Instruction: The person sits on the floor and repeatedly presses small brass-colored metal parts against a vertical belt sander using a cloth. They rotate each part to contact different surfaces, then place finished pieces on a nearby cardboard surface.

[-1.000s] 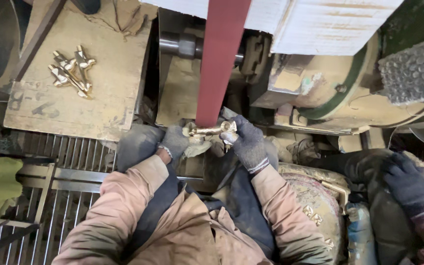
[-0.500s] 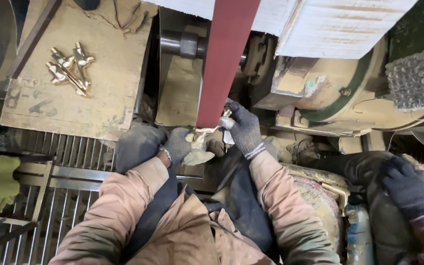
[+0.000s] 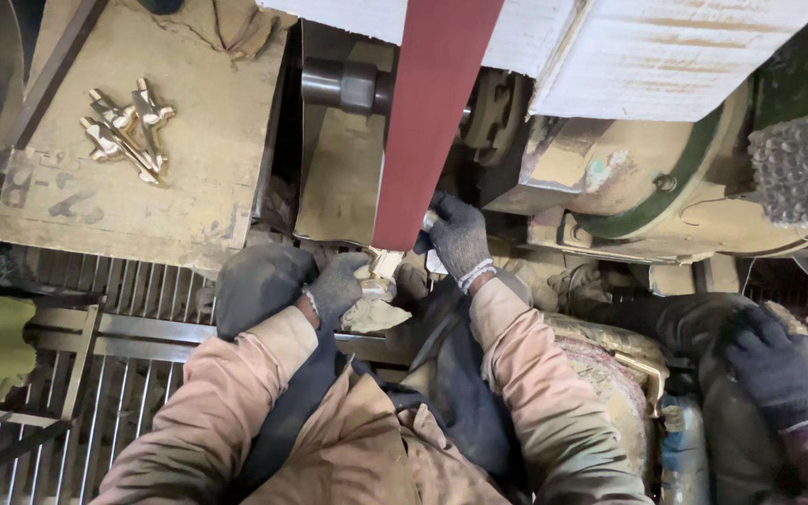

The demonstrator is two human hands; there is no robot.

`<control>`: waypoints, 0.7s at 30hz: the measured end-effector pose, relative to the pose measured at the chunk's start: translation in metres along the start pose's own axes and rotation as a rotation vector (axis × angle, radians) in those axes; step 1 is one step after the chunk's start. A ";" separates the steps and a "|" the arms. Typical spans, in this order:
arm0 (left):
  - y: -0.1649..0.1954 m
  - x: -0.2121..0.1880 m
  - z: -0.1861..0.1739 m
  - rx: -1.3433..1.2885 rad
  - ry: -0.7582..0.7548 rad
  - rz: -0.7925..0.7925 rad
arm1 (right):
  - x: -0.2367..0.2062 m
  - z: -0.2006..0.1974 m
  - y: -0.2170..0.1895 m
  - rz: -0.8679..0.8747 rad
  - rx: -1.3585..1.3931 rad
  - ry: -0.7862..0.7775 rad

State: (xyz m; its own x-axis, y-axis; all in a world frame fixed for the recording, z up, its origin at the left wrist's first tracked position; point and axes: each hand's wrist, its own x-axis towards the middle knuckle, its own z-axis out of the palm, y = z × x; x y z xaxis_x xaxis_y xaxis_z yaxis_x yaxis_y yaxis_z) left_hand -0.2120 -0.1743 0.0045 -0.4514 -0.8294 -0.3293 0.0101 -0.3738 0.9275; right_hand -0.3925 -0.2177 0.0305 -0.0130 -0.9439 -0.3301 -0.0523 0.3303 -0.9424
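I see the brass fitting (image 3: 383, 271) gripped between my gloved left hand (image 3: 337, 285) and right hand (image 3: 458, 236), long axis running left-low to right-high (mostly hidden) against the red sanding belt (image 3: 427, 122).

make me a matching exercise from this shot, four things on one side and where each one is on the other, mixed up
Things
1. pile of brass fittings
2. red sanding belt
3. left hand
4. co-worker's gloved hand

Places
A. at the far right edge, apart from the belt
B. running down the middle from the top
C. on the dusty board at upper left
D. just left of the belt's lower end, on the brass piece

Pairs: 1-C, 2-B, 3-D, 4-A
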 end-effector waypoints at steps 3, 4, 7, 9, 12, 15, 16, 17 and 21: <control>0.002 0.000 0.000 -0.236 -0.072 0.007 | 0.004 0.000 -0.001 0.059 -0.003 -0.010; 0.003 0.000 -0.001 -0.267 -0.081 0.005 | 0.006 0.000 -0.001 0.060 0.010 -0.013; 0.004 0.000 -0.002 -0.330 -0.103 0.009 | 0.010 -0.001 0.003 0.031 -0.008 -0.003; 0.004 0.002 -0.003 -0.350 -0.111 0.004 | 0.012 0.001 0.005 -0.029 -0.102 0.032; -0.001 0.006 -0.005 -0.276 -0.088 -0.003 | 0.016 0.005 0.005 0.191 0.086 0.078; -0.009 0.010 -0.007 -0.147 -0.035 -0.008 | 0.018 0.007 0.004 0.192 0.028 0.065; -0.011 0.011 -0.008 -0.178 -0.023 -0.025 | 0.018 0.007 0.003 0.201 0.036 0.064; -0.013 0.011 -0.009 -0.207 -0.010 -0.038 | 0.017 0.007 0.003 0.209 0.050 0.059; -0.017 0.002 -0.012 -0.415 -0.156 0.017 | 0.005 0.003 0.004 0.246 0.155 0.042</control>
State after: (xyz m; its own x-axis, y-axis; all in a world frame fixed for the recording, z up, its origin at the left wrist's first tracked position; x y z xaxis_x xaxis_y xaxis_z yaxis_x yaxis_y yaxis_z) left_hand -0.2025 -0.1746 -0.0142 -0.5767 -0.7763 -0.2545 0.3620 -0.5222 0.7722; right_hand -0.3897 -0.2213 0.0244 -0.0482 -0.8337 -0.5501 0.1103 0.5429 -0.8325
